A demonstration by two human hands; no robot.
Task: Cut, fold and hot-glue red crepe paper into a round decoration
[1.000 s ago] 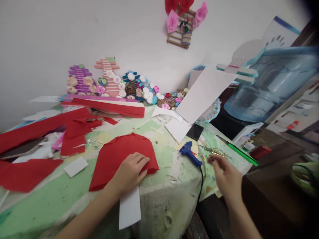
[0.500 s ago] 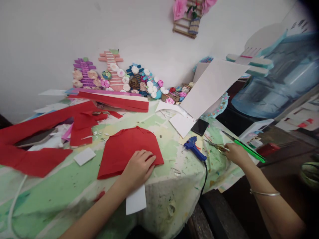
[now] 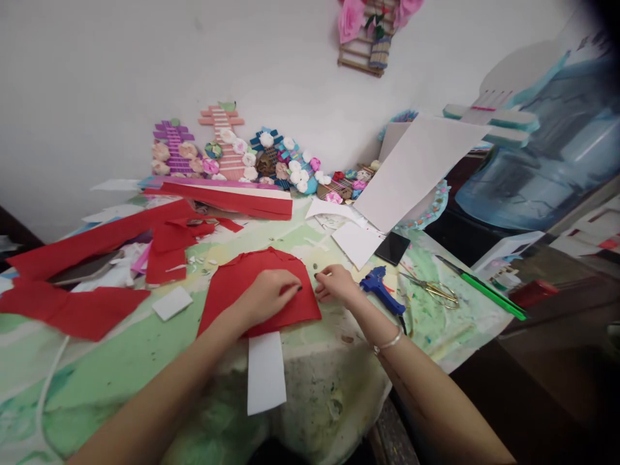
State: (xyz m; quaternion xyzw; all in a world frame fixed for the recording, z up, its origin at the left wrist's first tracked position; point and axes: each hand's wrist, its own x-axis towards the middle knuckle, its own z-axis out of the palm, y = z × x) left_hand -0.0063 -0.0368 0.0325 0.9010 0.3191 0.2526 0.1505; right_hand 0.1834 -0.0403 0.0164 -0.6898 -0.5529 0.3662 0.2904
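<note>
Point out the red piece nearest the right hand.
The dome-shaped red piece beneath the left hand: its right edge lies beside the right hand; the other red pieces lie farther off.

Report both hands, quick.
Left hand: half-curled over the red, dome-shaped, felt-like piece; grip unclear.
Right hand: loosely curled by its right edge; no held object visible.

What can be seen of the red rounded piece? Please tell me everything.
The red piece looks like paper or cloth, with a curved, creased top edge. It lies on the stained tablecloth near the front. A white strip extends from its lower edge. The left hand covers its middle; the right hand is beside it. Hand contact is unclear.
</note>
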